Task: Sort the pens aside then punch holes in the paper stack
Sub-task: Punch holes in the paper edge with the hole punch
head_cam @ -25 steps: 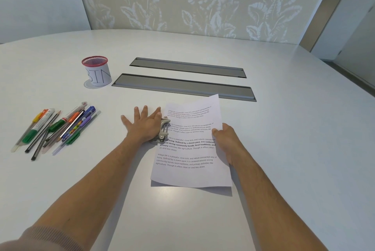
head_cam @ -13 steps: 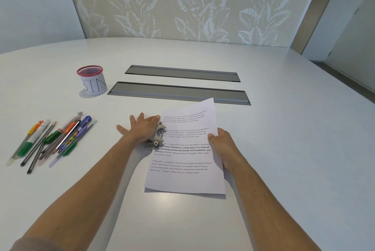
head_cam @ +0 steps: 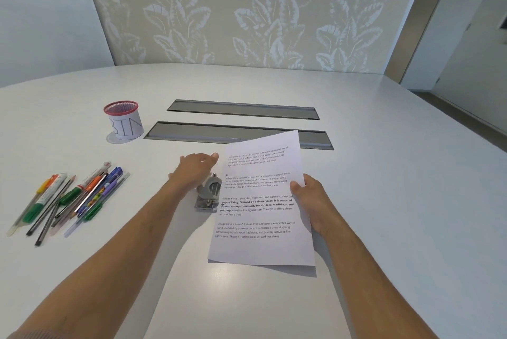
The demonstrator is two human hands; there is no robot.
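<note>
A printed paper stack (head_cam: 260, 209) is held at its right edge by my right hand (head_cam: 312, 201), its far end lifted off the white table (head_cam: 384, 201). Two dark punched holes show near the stack's left margin. A small grey metal hole punch (head_cam: 209, 193) stands just left of the stack, clear of the paper's edge. My left hand (head_cam: 196, 168) hovers flat over the punch's far side with fingers together, holding nothing. Several pens, markers and pencils (head_cam: 71, 198) lie in a loose row on the left.
A white cup with a red mesh rim, marked BIN (head_cam: 123, 122), stands at the back left. Two grey cable hatches (head_cam: 238, 133) are set into the table beyond the paper. A leaf-patterned wall panel rises behind the table's curved far edge.
My left hand has lifted off the hole punch, which is now uncovered. My right hand has drawn the paper stack right, out of the punch, and tilted it up.
</note>
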